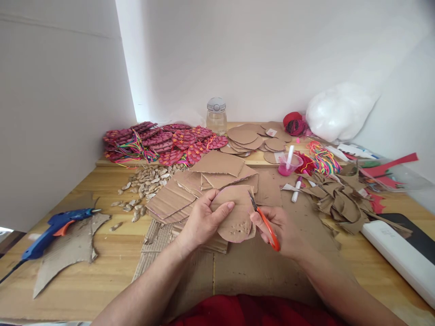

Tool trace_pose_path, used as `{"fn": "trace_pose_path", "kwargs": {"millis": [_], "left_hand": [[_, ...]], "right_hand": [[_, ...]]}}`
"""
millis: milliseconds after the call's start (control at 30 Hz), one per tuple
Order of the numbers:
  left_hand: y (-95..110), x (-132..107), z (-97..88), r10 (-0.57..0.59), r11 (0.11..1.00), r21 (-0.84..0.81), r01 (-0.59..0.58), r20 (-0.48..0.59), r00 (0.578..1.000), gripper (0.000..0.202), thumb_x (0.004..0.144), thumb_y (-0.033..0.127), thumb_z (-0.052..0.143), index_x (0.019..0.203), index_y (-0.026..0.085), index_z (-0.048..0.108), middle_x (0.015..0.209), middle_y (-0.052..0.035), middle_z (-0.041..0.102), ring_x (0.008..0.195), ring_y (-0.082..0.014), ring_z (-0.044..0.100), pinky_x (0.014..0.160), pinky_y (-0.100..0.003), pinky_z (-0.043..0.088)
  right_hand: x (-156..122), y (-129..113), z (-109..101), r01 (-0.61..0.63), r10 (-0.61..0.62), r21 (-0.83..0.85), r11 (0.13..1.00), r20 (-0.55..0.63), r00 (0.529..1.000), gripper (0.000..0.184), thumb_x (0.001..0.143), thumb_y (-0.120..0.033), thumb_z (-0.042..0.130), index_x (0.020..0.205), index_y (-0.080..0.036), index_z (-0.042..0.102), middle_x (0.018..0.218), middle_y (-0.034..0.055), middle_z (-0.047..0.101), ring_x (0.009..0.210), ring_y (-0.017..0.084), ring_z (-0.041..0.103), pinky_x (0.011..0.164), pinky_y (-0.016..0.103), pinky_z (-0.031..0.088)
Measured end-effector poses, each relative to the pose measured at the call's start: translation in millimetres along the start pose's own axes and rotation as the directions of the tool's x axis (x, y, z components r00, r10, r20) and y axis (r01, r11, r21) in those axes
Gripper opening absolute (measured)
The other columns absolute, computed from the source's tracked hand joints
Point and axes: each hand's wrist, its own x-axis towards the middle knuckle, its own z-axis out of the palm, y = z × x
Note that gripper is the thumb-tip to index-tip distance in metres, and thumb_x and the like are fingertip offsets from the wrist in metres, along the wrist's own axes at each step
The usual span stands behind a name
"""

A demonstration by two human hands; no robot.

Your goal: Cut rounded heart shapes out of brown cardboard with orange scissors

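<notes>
My left hand [204, 222] pinches a piece of cardboard [234, 210], thumb on top and the fingers mostly behind it. The piece is rounded along much of its edge, with several dents near its lower end. In my right hand [280, 228] is a pair of scissors [267, 226] with orange handles, its dark blades at the piece's upper right edge. Whether the blades are apart is too small to tell. Behind and under my hands lie stacked cardboard sheets [176, 192] on a larger brown cardboard mat [265, 267].
Left are a blue glue gun [57, 228] on a cardboard scrap and a heap of shells [149, 181]. Pink decorated pieces [183, 140], cardboard discs [243, 136] and a lidded jar [216, 120] line the back. Cardboard offcuts [340, 194] and a long white device [397, 258] lie right.
</notes>
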Motion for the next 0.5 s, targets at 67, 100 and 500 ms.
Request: {"fn": "trace_pose_path", "kwargs": {"millis": [67, 100, 500], "left_hand": [[0.2, 0.2, -0.3, -0.003, 1.000, -0.006, 0.003, 0.004, 1.000, 0.034, 0.083, 0.047, 0.076, 0.093, 0.018, 0.063, 0.081, 0.0011, 0.061, 0.069, -0.0114, 0.054, 0.060, -0.020, 0.047], [0.1, 0.3, -0.5, -0.005, 1.000, -0.010, 0.005, 0.006, 1.000, 0.034, 0.083, 0.047, 0.076, 0.092, 0.018, 0.062, 0.080, 0.0012, 0.061, 0.069, -0.0114, 0.054, 0.060, -0.020, 0.046], [-4.0, 3.4, -7.0, -0.028, 1.000, 0.005, 0.028, 0.010, 1.000, 0.040, 0.079, 0.051, 0.078, 0.096, 0.017, 0.065, 0.083, -0.0014, 0.066, 0.069, -0.0138, 0.060, 0.060, -0.023, 0.049]], "right_hand": [[0.0, 1.6, -0.1, -0.001, 0.001, 0.000, 1.000, 0.001, 1.000, 0.055, 0.091, -0.069, 0.058, 0.066, -0.020, 0.048, 0.052, -0.0054, 0.040, 0.045, 0.009, 0.034, 0.042, 0.024, 0.022], [0.0, 2.0, -0.1, -0.004, 0.004, 0.005, 1.000, 0.003, 1.000, 0.055, 0.091, -0.069, 0.058, 0.067, -0.020, 0.049, 0.052, -0.0055, 0.039, 0.045, 0.008, 0.034, 0.042, 0.024, 0.021], [-1.0, -3.2, 0.3, 0.003, -0.003, 0.003, 1.000, 0.010, 1.000, 0.053, 0.089, -0.070, 0.058, 0.070, -0.021, 0.052, 0.051, -0.0060, 0.037, 0.044, 0.009, 0.031, 0.041, 0.025, 0.022]]}}
